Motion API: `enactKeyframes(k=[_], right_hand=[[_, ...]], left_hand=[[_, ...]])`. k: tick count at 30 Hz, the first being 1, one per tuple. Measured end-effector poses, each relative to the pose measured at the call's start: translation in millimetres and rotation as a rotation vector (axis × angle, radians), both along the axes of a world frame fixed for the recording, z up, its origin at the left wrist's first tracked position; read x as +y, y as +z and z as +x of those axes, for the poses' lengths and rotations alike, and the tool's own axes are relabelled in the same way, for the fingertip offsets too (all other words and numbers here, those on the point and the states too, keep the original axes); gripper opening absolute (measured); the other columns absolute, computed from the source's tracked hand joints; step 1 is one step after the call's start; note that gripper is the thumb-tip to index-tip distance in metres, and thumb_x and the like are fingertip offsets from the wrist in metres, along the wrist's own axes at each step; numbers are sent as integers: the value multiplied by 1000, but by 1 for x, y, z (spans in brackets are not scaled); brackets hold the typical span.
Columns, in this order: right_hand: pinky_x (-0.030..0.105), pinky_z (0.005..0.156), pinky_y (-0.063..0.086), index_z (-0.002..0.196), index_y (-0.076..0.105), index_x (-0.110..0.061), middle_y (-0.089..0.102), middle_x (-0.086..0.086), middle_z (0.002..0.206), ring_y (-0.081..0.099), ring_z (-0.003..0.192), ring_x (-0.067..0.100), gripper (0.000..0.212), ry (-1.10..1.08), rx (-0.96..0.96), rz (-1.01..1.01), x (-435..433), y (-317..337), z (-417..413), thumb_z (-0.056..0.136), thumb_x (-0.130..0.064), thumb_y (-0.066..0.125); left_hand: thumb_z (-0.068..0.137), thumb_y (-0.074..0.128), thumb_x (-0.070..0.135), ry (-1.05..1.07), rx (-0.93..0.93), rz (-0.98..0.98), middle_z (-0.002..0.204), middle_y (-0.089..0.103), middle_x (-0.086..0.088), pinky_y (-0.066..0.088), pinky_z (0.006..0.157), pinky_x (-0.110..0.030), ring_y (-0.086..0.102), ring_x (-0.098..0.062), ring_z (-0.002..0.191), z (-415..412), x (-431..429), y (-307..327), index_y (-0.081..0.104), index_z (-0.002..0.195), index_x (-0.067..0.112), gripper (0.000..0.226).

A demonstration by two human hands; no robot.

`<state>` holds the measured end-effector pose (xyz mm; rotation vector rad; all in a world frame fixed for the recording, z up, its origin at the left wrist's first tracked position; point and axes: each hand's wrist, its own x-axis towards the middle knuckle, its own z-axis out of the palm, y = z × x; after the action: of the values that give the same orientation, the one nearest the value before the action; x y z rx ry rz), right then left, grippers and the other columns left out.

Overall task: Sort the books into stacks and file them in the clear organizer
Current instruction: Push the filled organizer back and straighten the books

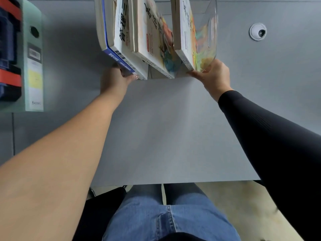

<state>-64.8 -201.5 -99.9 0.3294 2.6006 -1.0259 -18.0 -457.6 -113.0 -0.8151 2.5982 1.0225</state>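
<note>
The clear organizer (211, 32) is standing at the far middle of the gray surface (165, 127), holding books upright in three groups. A blue-spined book (119, 58) is leaning at the left, an illustrated book (156, 40) is sitting in the middle, and a colourful book (185, 32) is resting against the clear right wall. The left hand (115, 79) is gripping the near lower corner of the blue-spined book, fingers curling beneath it. The right hand (214, 75) is clasping the organizer's near right corner, thumb pressing along the colourful book's bottom edge. The hands are well apart, one at each side. A pale green box (33, 58) is lying at the surface's left edge, and a white round grommet (258, 31) is sitting far right.
</note>
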Motion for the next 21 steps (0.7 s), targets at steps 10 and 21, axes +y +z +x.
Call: enactKeyframes(k=[10,21], right_hand=[[25,107,29,145,24,-6,38,9,145,39,133,22,66,-360,-168,-131,-38,8,48,90,-21,59],[45,101,39,89,50,-2,57,10,88,56,106,26,16,-641,-661,-1157,-113,52,38,95,4,36]], left_hand=[[68,76,43,-25,-9,110,116,68,-5,52,94,-36,64,-21,108,4,-3,13,57,117,13,61],[74,77,25,-22,20,206,115,70,-5,51,90,-30,66,-19,102,0,-7,29,62,114,15,44]])
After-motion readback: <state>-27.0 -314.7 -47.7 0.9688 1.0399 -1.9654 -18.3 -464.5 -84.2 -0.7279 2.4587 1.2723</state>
